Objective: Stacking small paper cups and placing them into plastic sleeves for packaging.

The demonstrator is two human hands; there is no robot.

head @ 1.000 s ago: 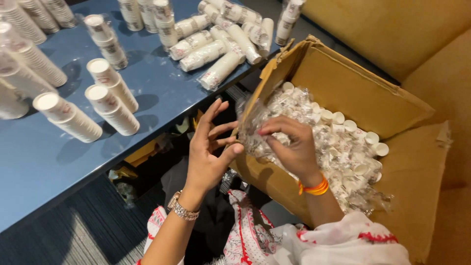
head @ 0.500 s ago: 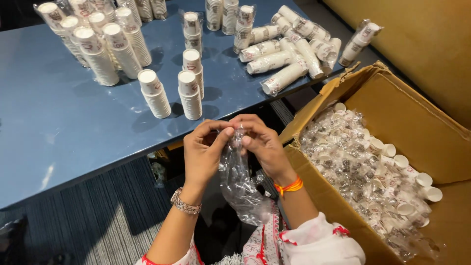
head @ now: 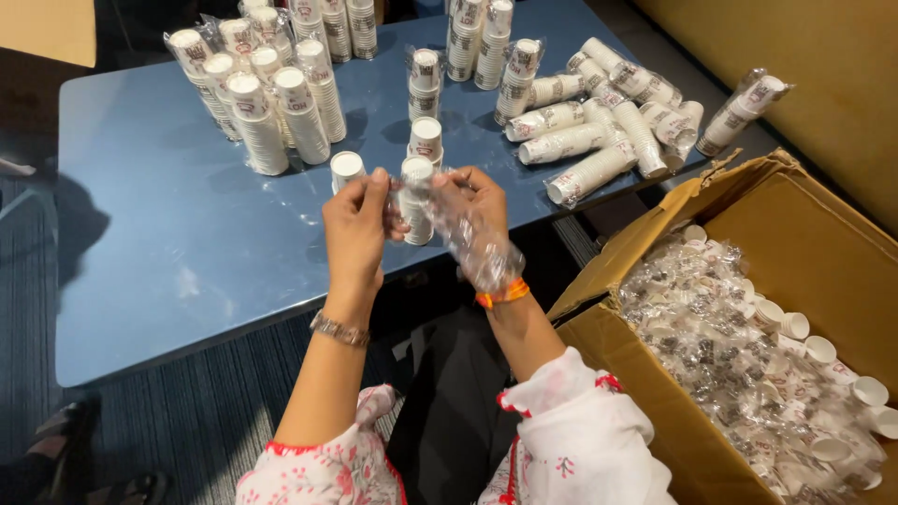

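Note:
My left hand [head: 356,229] and my right hand [head: 470,208] are raised together over the front edge of a blue table [head: 159,252]. Between them they hold a clear plastic sleeve [head: 482,248], pinched at its top by the fingers of both hands. The sleeve hangs down over my right hand and wrist. Just behind my fingers stand two stacks of white paper cups [head: 417,196], upright on the table. A metal bracelet is on my left wrist and an orange band on my right.
Several wrapped stacks of paper cups [head: 271,103] stand upright at the back of the table, others [head: 599,122] lie on their sides to the right. An open cardboard box [head: 795,224] at lower right holds several wrapped cup stacks. Dark carpet lies below.
My hands left the cardboard box and moved left over the table edge, bringing the clear plastic sleeve with them. The view swung left, so the box now sits at the lower right.

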